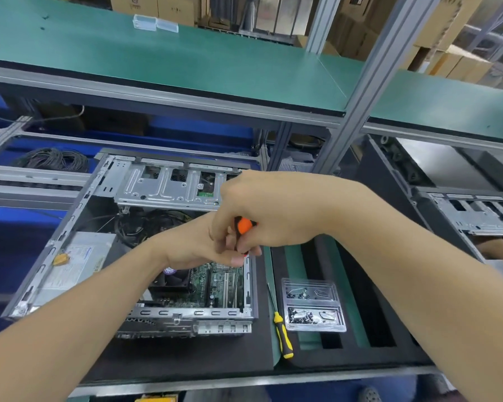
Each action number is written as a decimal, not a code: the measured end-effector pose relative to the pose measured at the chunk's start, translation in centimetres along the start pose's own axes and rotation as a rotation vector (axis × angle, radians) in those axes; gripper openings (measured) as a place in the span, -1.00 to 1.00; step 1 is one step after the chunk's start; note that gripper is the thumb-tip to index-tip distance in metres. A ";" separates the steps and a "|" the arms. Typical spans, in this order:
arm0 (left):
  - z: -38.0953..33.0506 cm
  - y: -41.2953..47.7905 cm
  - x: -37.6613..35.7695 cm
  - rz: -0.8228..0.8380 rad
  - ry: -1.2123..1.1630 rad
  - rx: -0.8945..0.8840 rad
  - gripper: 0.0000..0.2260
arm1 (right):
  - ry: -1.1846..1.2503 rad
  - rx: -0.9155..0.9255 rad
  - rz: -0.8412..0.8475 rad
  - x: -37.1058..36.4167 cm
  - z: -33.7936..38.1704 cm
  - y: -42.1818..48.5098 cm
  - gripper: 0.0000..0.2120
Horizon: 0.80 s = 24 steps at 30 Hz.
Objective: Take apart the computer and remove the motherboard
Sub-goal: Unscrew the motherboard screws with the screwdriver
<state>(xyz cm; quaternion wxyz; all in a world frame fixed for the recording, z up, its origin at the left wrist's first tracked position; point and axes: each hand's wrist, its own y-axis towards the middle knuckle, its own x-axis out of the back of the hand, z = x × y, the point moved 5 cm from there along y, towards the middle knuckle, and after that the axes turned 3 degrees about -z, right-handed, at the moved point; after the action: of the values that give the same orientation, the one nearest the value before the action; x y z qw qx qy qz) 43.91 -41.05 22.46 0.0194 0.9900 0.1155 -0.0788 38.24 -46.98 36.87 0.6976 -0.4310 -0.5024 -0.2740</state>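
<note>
Black mat — computer case — green shelf

Factory-style electronics workshop. Bench with black foam mat, aluminium frame post at 1 o'clock, green-matted shelf at 12. Stacked cardboard boxes behind, 1 to 2 o'clock. Blue bins at 9 to 11, cable coil among them. Open computer case centre; second case at 3. Tray of sorted screws and yellow screwdriver at 5.
</note>
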 end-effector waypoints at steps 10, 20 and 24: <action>0.7 1.1 -1.0 0.090 0.066 0.031 -0.62 | -0.041 -0.068 -0.173 -0.2 0.8 -1.7 -0.76; 1.1 0.4 -0.2 -0.031 0.010 0.032 -0.39 | -0.219 -0.530 -0.394 -1.6 1.1 0.5 -0.84; 0.8 0.0 -0.5 -0.045 0.063 0.032 -0.75 | -0.193 -0.390 -0.236 -1.3 0.8 0.4 -0.78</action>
<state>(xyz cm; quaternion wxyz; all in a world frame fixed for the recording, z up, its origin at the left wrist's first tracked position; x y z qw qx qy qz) 43.35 -41.24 21.79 -0.0019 0.9893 0.1372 -0.0500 37.73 -46.13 35.58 0.5132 -0.5201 -0.5513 -0.4027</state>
